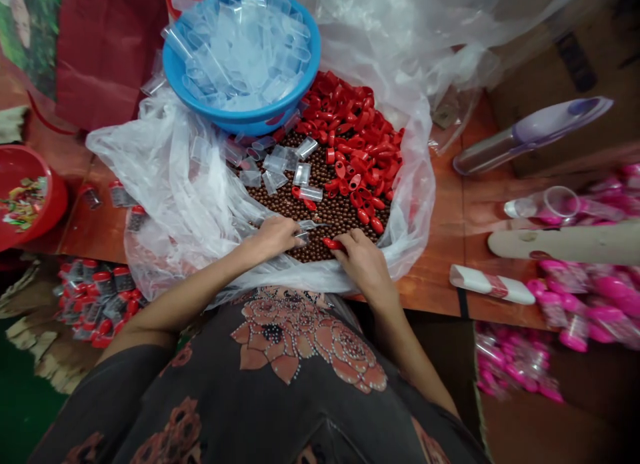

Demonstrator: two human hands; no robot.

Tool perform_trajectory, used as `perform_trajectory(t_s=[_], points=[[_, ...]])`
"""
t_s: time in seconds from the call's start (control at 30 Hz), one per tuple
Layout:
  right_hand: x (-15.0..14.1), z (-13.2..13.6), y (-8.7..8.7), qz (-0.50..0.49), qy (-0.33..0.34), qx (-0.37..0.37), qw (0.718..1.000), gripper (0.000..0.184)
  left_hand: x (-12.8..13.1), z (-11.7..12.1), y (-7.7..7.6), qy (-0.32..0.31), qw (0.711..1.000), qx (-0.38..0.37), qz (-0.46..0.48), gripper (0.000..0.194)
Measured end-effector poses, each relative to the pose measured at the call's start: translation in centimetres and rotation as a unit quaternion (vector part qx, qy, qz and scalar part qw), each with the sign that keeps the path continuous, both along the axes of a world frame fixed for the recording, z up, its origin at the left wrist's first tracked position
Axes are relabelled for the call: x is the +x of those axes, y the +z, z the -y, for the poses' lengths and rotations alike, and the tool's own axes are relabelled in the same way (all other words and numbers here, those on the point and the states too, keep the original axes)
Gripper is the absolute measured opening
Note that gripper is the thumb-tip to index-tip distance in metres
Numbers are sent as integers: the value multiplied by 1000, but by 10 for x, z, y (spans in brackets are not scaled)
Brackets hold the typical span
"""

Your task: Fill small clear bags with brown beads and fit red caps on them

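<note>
My left hand (274, 240) is closed around a small clear plastic tube (301, 237), held low over a heap of brown beads (320, 217). Between the fingertips of my right hand (364, 263) is a red cap (332, 243), a short way to the right of the tube. The two pieces are apart. Behind my hands, loose clear tubes (301, 174) lie on the beads, and a pile of red caps (357, 134) covers the right side. All of this rests in an opened white plastic bag (415, 197).
A blue basin (235, 121) heaped with clear tubes stands at the back. Filled red-capped tubes (100, 297) lie in a box at lower left, near a red bowl (53, 201). To the right are a white flat tube (493, 284), a purple-and-clear container (530, 134) and pink-capped items (610, 294).
</note>
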State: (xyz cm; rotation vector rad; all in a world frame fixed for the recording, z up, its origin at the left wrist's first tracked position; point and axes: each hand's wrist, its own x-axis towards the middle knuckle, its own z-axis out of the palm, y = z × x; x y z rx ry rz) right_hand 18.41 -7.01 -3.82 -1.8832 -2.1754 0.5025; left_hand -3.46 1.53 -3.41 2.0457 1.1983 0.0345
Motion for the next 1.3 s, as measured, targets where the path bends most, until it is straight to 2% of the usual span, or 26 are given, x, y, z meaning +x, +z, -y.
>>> perform_trajectory(t_s=[0.07,0.13,0.23,0.33,0.43,0.53,0.6,0.67,0.77,0.9,1.0,1.1,1.2,1.3], points=[[7,3,1,-65,-40,14,997,17,17,1,-3,18,999,-8,27,13],[13,7,0,-151,-107,23,982,18,32,1,-7,24,999,-7,40,14],[17,11,-1,-283,-215,46,934,22,50,-1,-14,15,998,1,54,17],[20,13,-5,-378,-284,107,875,22,62,-1,-22,31,995,6,95,18],[24,10,-11,-457,-316,131,821,18,68,0,-29,62,985,-25,158,18],[30,7,-16,-506,-326,88,794,21,69,2,-33,99,959,-99,245,20],[33,5,-20,-507,-323,61,797,29,68,2,-34,128,936,-150,291,23],[36,3,-22,-487,-313,52,814,36,65,1,-31,160,912,-198,322,26],[35,0,-23,-463,-296,42,835,40,57,0,-21,197,874,-250,366,30],[27,-6,-17,-505,-273,-13,819,41,41,5,-2,200,843,-267,422,40],[20,-13,-12,-536,-249,-41,806,40,29,10,5,194,828,-274,449,43],[11,-21,-6,-549,-230,-51,802,38,20,13,5,200,819,-274,464,42],[1,-27,2,-545,-212,-49,809,39,15,12,2,201,829,-250,459,40],[-8,-31,10,-524,-178,-48,831,37,14,12,1,188,840,-236,451,39]])
